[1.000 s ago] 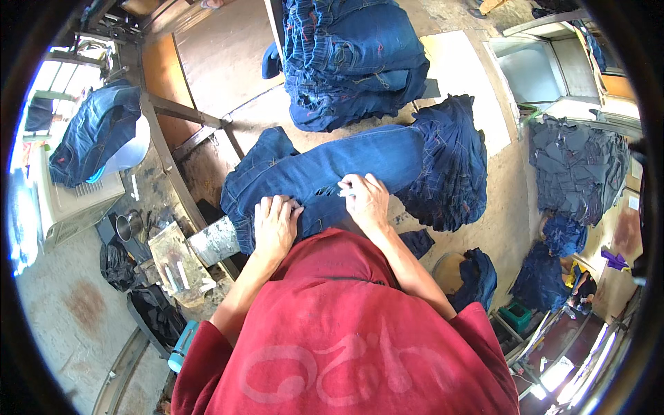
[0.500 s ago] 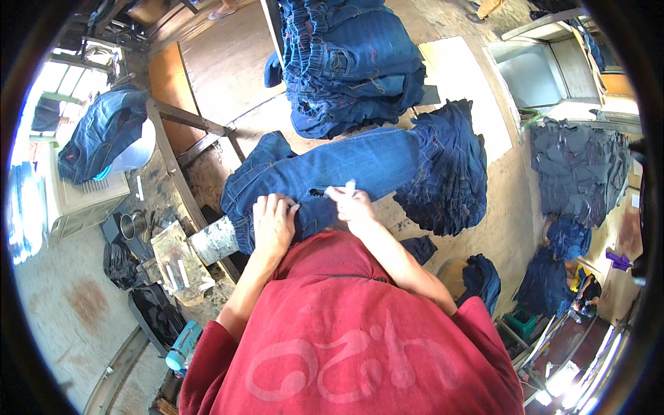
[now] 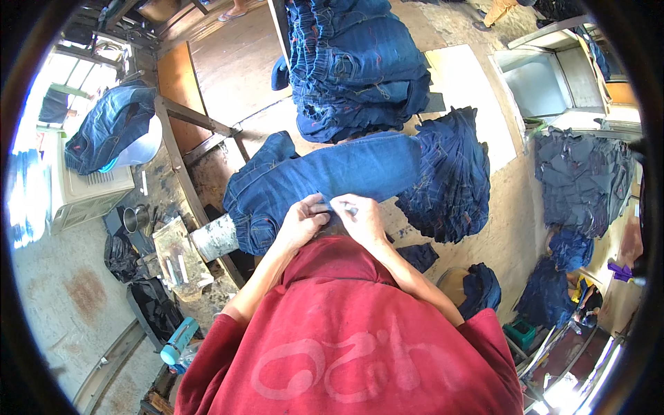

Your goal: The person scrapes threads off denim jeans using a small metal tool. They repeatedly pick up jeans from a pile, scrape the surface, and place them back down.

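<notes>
A pair of blue jeans [image 3: 353, 166] lies crosswise in front of me, one leg stretched smooth over a support. The bare pale end of a round pipe-like support [image 3: 214, 240] sticks out at its left. My left hand [image 3: 303, 221] is closed in a pinch on the denim at the near edge. Beside it my right hand [image 3: 362, 221] is closed too, its thumb and fingers around a small pale piece whose kind I cannot make out. The two hands' fingertips almost meet. The cloth beneath them is partly hidden.
Ahead hangs a thick stack of jeans [image 3: 360, 62]. Bunched dark denim [image 3: 449, 176] adjoins the worked leg at right. A grimy bench [image 3: 176, 256] with white sticks and a metal mug [image 3: 134, 220] stands left. Grey garments [image 3: 581, 176] are piled at far right.
My left hand has come off its flat rest on the jeans and moved right into a pinch. My right hand has dropped slightly nearer me. The dark hole in the denim no longer shows.
</notes>
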A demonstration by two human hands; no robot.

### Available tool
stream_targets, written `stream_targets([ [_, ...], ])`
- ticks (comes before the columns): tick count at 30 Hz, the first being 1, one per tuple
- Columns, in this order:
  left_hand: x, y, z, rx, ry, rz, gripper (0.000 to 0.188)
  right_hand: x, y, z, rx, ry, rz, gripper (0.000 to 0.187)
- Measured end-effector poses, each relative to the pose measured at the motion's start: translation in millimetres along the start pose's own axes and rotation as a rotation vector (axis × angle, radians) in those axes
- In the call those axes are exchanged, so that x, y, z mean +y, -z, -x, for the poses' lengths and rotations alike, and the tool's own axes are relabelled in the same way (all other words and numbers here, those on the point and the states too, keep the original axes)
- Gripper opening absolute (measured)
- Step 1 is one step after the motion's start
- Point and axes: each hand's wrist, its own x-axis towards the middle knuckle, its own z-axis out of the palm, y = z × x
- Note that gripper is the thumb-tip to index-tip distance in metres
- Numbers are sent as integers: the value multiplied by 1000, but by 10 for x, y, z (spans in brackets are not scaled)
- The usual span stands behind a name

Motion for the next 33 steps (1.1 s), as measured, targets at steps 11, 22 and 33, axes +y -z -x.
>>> stream_targets([
  [11,-218,66,145,11,269,191,15,440,-38,-86,13,-79,130,44],
  [22,-86,-32,170,-9,264,-5,11,503,96,-34,-69,18,36,44],
  [33,0,-79,34,-32,263,-140,10,523,26,-5,-44,-4,-5,40],
])
